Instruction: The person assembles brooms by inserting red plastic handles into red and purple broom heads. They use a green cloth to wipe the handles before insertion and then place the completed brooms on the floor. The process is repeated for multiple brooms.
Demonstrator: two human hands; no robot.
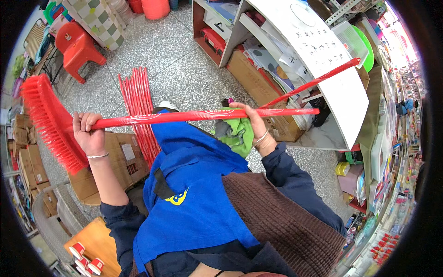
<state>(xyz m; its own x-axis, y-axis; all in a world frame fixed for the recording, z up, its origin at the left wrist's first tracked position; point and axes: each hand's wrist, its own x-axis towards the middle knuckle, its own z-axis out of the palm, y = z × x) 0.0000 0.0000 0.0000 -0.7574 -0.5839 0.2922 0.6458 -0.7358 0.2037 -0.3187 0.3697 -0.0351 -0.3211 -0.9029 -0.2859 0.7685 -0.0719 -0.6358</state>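
A broom with a long red handle [175, 117] and a red bristle head [53, 122] lies level across the view, its head at the left. My left hand [89, 131] is closed around the handle beside the head. Toward the handle's free end, my right hand [256, 124] presses a crumpled green and grey cloth [237, 136] against it, with the thumb and fingers around the shaft. Beneath the broom, several red patterned poles [138, 94] are bundled on the floor and a cardboard box. Another red pole [318, 81] leans on the white desk to the right.
At the far right stands the white desk [330, 55] with papers and boxes on its shelves. A red plastic chair [76, 46] is at the far left. An opened cardboard box [108, 171] sits by my left forearm, and red cups [94, 265] stand on a wooden stool [99, 235].
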